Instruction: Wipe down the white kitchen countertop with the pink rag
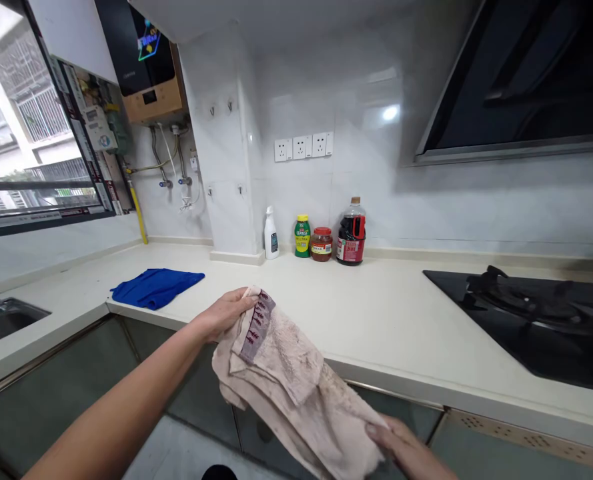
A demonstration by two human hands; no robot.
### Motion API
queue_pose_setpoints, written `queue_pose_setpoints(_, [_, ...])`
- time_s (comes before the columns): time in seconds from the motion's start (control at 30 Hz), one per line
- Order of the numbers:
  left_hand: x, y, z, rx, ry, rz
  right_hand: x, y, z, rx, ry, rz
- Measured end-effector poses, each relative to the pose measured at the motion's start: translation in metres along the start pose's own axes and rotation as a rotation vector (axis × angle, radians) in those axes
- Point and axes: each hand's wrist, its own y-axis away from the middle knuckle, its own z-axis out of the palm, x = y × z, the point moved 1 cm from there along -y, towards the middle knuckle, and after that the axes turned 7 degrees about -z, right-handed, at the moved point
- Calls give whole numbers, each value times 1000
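Note:
A beige towel (296,373) with a purple patterned band and some dark stains hangs folded between my hands, in front of the counter's front edge. My left hand (230,312) pinches its upper left corner beside the band. At the lower right, my right hand (396,443) is closed on the opposite end of the towel; part of this hand is hidden below the cloth. On the counter to the left of my left hand lies a blue cloth (157,287), spread loosely.
Along the wall stand a white spray bottle (271,235), a green bottle (302,237), a red-lidded jar (321,245) and a large dark sauce bottle (351,235). A black gas stove (506,333) is at right under a range hood (531,80); a sink (11,320) is at left.

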Motion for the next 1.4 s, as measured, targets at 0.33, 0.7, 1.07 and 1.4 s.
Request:
queue_pose_setpoints(0.33, [-35,-35,42,-80,349,-37,-172,-91,33,-89,-202,-260])
queue_pose_setpoints(0.7, [-68,-64,40,-50,592,-135,-164,-160,66,-287,108,-456])
queue_pose_setpoints(1.07, [26,-67,-28,280,134,133,-91,-85,-130,270,764,-326])
queue_pose_setpoints(1.4, [-35,-57,63,-167,-1132,66,-41,-59,-165,308,992,-350])
